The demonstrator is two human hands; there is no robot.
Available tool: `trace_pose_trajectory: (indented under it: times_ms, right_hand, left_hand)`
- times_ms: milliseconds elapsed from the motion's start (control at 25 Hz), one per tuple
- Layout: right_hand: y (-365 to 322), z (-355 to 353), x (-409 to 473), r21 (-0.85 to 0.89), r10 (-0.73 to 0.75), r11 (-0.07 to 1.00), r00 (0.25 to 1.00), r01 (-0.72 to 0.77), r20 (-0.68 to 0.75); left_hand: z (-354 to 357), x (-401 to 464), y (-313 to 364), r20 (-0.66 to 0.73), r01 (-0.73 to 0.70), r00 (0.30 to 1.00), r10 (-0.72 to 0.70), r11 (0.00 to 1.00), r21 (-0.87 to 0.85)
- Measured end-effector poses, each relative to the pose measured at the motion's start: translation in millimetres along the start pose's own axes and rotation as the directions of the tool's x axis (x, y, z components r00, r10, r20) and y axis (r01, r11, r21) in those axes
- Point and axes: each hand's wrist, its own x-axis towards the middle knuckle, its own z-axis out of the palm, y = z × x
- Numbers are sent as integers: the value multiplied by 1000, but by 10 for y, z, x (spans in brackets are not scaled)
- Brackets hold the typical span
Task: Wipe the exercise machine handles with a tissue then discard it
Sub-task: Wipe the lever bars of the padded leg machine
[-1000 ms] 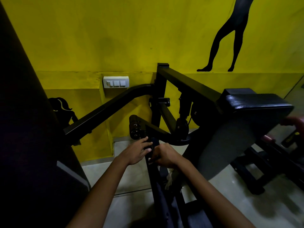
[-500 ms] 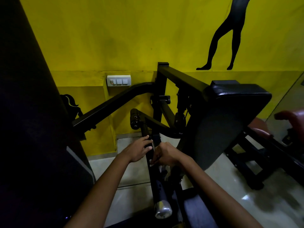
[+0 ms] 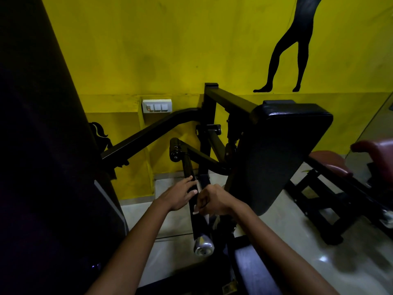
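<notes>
A black handle bar [image 3: 188, 167] of the exercise machine runs from a round black end near the wall down to a silver end cap [image 3: 203, 245] close to me. My left hand [image 3: 180, 193] lies on the bar's left side, fingers stretched across it. My right hand [image 3: 212, 200] grips the bar from the right with a white tissue [image 3: 196, 208] wrapped under its fingers; only small white edges of the tissue show.
A big black back pad [image 3: 276, 154] stands right of the bar. A dark panel [image 3: 42, 167] fills the left. The black frame [image 3: 210, 116] stands by the yellow wall with a switch plate [image 3: 157, 105]. A red-padded machine [image 3: 331, 165] stands at the right on the pale floor.
Both hands stay on the bar at about the same place. The view has tilted down and swung right, so the silver end cap now shows and the back pad stands more upright in the frame.
</notes>
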Motion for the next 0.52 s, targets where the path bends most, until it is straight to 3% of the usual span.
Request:
trace_pose_trajectory:
  times_ms: [520]
  right_hand:
    - [-9, 145, -451, 269, -33, 963, 999, 28, 14]
  left_hand:
    - [90, -281, 210, -7, 45, 999, -45, 999, 19]
